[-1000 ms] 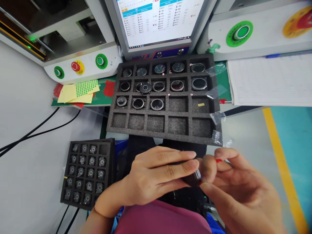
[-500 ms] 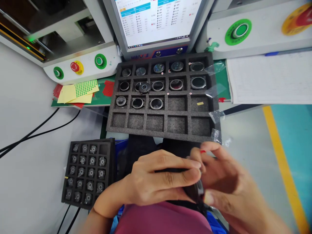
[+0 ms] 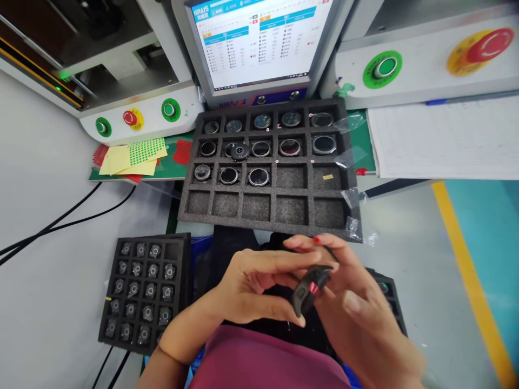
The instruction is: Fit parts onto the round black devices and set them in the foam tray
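A person's left hand (image 3: 259, 286) and right hand (image 3: 357, 308) meet just above the lap, both closed around one small round black watch case (image 3: 308, 289) turned on edge, a red mark showing on its side. The left thumb and fingers pinch the case from below and above; the right hand's fingers curl against it from the other side, one fingertip carrying a small red dot (image 3: 315, 239).

To the left of the hands lies a small black foam tray (image 3: 178, 270) with a four-by-five grid; 19 of its pockets hold small grey parts and one corner pocket at the far right is bare. A second dark tray (image 3: 391, 297) peeks out from behind the right hand, mostly hidden.

Beyond the hands sits a larger foam tray (image 3: 267, 221), five pockets across and four deep. Thirteen round watch cases fill the two far rows and three pockets of the third; one more round black piece (image 3: 239, 152) rests on the divider by the second row. Clear film scraps (image 3: 352, 216) cling to its right edge.

Farther back are yellow sticker sheets (image 3: 132, 158), a printed paper sheet (image 3: 444, 140), a lit monitor (image 3: 259, 40), three green buttons and two red stop buttons on the white machine housings.
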Tool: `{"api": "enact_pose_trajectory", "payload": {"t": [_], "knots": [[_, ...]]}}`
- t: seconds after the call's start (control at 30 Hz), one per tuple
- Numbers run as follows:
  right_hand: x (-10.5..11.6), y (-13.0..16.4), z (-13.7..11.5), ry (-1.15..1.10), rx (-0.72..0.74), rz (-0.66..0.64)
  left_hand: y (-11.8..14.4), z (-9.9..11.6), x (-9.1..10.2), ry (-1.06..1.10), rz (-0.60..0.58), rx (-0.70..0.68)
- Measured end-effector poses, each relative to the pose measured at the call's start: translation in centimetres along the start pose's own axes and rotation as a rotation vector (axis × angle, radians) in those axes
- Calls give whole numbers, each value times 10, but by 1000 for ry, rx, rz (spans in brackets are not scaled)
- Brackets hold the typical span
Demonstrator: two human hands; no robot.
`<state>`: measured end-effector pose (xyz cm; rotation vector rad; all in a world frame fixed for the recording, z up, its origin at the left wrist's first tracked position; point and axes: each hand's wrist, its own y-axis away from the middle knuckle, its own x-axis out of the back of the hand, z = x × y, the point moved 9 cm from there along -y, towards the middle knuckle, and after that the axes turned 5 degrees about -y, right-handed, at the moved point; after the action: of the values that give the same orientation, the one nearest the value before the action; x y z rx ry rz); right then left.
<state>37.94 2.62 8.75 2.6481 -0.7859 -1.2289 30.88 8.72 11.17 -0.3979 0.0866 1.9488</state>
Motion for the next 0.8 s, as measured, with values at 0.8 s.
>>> {"api": "enact_pose_trajectory", "payload": {"t": [0.8], "knots": [[-14,14,-26,79,430,33,8,11,-8,-614,352,74]]}}
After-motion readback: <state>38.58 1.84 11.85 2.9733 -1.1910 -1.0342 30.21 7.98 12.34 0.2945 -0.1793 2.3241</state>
